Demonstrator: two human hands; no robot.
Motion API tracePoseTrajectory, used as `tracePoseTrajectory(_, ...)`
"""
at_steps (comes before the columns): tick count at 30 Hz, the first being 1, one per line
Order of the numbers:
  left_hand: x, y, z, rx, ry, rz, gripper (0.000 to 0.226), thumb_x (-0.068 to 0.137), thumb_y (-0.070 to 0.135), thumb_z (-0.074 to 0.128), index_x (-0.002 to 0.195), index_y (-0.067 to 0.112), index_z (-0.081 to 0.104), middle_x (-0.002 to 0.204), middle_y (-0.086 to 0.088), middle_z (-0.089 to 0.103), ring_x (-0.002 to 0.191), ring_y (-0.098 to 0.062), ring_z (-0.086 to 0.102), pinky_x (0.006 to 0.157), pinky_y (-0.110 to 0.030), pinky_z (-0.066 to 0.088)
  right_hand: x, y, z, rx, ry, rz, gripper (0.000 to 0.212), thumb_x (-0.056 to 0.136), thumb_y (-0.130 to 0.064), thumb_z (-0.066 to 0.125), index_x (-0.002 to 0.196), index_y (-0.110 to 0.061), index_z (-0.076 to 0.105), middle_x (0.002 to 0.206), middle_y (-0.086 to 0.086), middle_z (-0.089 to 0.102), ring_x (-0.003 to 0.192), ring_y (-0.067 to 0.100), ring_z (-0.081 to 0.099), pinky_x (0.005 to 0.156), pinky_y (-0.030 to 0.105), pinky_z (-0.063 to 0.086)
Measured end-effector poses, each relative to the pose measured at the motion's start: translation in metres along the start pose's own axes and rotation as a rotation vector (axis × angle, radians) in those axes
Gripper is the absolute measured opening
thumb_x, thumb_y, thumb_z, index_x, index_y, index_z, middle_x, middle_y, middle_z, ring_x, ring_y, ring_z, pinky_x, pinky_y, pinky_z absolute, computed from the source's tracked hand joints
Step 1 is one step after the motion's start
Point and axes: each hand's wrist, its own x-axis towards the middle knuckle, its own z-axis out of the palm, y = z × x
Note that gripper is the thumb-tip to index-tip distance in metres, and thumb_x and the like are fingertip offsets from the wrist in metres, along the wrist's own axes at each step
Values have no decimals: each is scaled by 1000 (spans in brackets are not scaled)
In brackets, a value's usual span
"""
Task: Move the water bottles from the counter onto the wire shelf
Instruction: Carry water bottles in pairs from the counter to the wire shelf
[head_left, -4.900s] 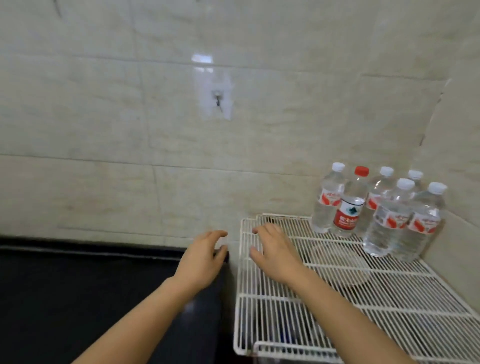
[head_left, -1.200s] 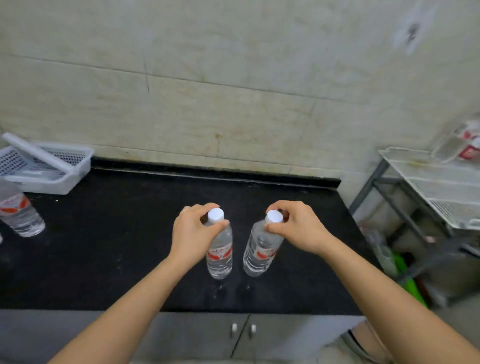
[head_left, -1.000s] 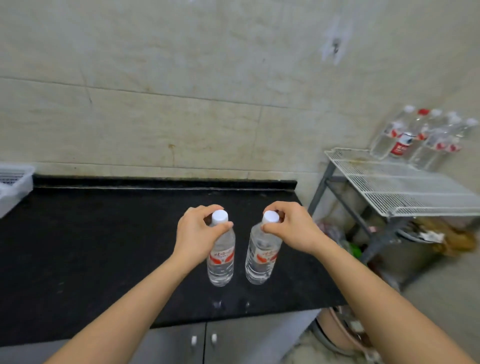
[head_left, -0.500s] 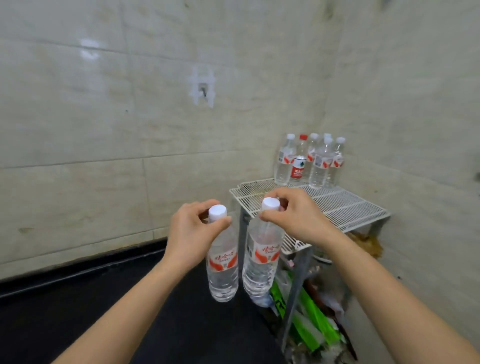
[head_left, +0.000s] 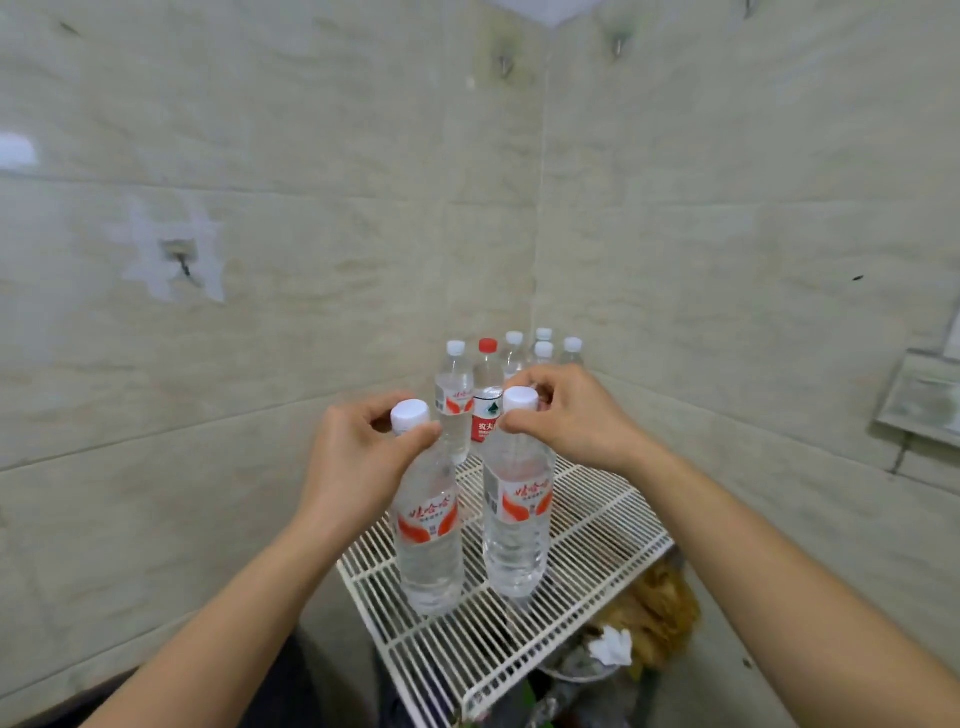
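Pinching left bottle (head_left: 428, 540) by neck in left hand (head_left: 358, 457), right bottle (head_left: 517, 525) at 3 o'clock in right hand (head_left: 571, 415). Seemingly full, heavy, slick: grip under caps.

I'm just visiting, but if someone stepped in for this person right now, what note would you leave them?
Left hand: fingers grip the neck of a clear plastic white-capped water bottle.
Right hand: fingers pinch the neck of a second clear white-capped bottle.
Both hang upright over the front of the white wire shelf; whether they touch it is unclear.
Done: six more bottles, including a red-capped bottle, stand in the shelf's back corner.
Left: set these two down and let go. The counter is out of view, so check it.
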Motion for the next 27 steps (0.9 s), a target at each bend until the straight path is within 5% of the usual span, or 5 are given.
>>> tracePoseTrajectory(3, 30, -6, 32, 30, 9, -25, 42, 73, 16, 77, 53, 51, 64, 55, 23, 65, 53, 4, 53, 61, -27, 48, 33, 31, -10, -23, -29, 6, 10, 74, -22, 76, 79, -17, 69, 55, -11, 50, 49, -1, 43, 54, 20, 34)
tracePoseTrajectory(11, 97, -41, 106, 120, 77, -147, 7, 74, 22, 75, 80, 26, 74, 64, 10, 69, 60, -1, 57, 53, -17, 43, 119, 109, -21, -105, -155, -49, 13, 76, -23, 75, 85, -19, 67, 62, -11, 50, 58, 5, 47, 56, 23, 36)
tracePoseTrajectory(20, 153, -70, 147, 183, 79, -145, 3, 76, 18, 73, 77, 20, 72, 71, -9, 65, 64, -11, 50, 64, -38, 48, 194, 144, -14, -186, -237, -105, 11, 75, -30, 68, 73, -25, 58, 66, -8, 55, 64, 13, 55, 56, 31, 41)
tracePoseTrajectory(27, 173, -87, 164, 256, 112, -172, 8, 76, 21, 74, 82, 18, 72, 84, -21, 69, 69, -15, 54, 76, -48, 53, 217, 153, -1, -269, -287, -118, 15, 78, -29, 65, 87, -17, 62, 78, 1, 64, 76, 23, 63, 65, 37, 50)
